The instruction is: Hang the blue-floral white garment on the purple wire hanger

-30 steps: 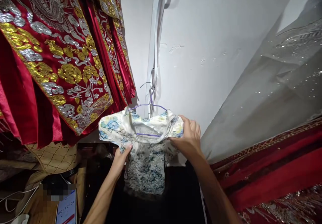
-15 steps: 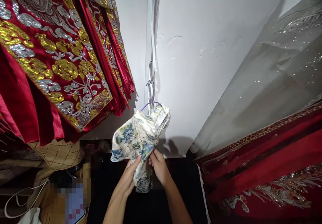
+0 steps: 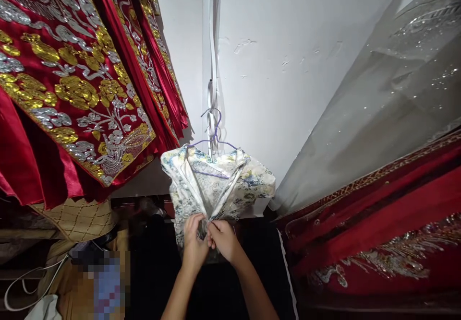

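A white short-sleeved dress (image 3: pixel 248 185) with blue and yellow flowers hangs on a thin purple hanger (image 3: pixel 216 127). Its V-shaped opening (image 3: pixel 212 185) faces me, and the hanger's lower bar shows inside. At the bottom of the V, my left hand (image 3: pixel 194 238) is closed on the dress's left edge. Right beside it, my right hand (image 3: pixel 222 237) pinches the cloth where the two edges meet. Whatever small part lies between the right fingertips is hidden. Both hands cover much of the lower dress.
Red gowns with gold and silver embroidery (image 3: pixel 77 92) hang at the left. A sheer sparkly cover (image 3: pixel 363 104) and red embroidered cloth (image 3: pixel 360 248) fill the right. White straps (image 3: pixel 212 46) run down the white wall (image 3: pixel 277 17). A blurred-out object (image 3: pixel 106 286) lies lower left.
The dress has turned and spread out, so its V opening now faces me. Both hands have come together at the base of the V, the left one moving right and its grip shifting.
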The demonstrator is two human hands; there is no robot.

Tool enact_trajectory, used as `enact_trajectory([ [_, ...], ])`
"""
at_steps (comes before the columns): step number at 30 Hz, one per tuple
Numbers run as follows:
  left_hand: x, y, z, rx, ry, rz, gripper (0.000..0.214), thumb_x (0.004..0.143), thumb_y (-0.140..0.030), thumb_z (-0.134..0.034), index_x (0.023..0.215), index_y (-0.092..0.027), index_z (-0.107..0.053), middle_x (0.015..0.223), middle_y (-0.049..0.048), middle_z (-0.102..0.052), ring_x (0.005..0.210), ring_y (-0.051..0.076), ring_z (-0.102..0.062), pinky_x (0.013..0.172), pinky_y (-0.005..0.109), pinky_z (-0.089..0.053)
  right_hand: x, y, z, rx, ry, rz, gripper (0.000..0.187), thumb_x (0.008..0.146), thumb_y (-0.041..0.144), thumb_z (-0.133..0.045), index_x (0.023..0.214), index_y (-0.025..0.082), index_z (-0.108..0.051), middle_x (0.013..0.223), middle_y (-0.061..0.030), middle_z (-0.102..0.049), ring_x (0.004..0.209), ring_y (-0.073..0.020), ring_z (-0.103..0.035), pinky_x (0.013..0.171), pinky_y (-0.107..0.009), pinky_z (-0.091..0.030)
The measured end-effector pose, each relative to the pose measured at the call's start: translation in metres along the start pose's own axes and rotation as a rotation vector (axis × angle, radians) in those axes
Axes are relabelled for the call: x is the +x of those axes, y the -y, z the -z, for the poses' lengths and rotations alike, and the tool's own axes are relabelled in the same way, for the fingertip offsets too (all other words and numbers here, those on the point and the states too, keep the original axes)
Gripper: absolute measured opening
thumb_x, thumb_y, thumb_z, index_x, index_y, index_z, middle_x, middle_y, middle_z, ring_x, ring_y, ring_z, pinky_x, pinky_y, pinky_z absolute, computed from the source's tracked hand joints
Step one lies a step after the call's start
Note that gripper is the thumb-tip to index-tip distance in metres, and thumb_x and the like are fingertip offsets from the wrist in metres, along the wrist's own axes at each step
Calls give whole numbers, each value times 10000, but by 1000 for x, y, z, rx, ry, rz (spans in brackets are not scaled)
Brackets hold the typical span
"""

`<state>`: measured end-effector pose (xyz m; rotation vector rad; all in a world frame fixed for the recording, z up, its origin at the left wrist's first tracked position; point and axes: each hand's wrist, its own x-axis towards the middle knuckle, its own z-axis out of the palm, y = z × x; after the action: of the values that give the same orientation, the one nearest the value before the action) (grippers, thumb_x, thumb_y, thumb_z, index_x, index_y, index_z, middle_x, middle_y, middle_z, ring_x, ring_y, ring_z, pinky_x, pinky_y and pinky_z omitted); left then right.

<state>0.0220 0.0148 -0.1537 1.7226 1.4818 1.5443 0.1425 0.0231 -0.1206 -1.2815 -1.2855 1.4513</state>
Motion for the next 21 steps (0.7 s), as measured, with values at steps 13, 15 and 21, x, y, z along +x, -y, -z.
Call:
enact_trajectory([
  [13, 11, -22, -36, -118, 277, 20, 162, 887, -201, -527, 728, -191, -549, 752, 30, -584, 763, 176, -556, 704, 268, -412, 36, 169, 59, 169, -187, 314, 263, 787, 408, -659, 726, 152, -646, 534, -6, -613, 400, -71, -430, 385, -195, -284],
  [15, 27, -27, -30, -98, 410, 52, 137, 838, -180, -573, 701, -190, -568, 727, 31, -599, 731, 177, -560, 686, 272, -416, 39, 185, 54, 210, -228, 389, 269, 805, 420, -645, 740, 160, -624, 524, 1, -592, 387, -68, -422, 372, -193, -266],
  [21, 111, -93, 29, -229, 395, -83, 106, 859, -188, -582, 828, -184, -684, 817, 36, -672, 782, 167, -607, 744, 272, -460, 27, 166, 42, 132, -265, 395, 274, 844, 416, -615, 709, 179, -585, 496, 8, -559, 387, -76, -408, 381, -204, -286],
])
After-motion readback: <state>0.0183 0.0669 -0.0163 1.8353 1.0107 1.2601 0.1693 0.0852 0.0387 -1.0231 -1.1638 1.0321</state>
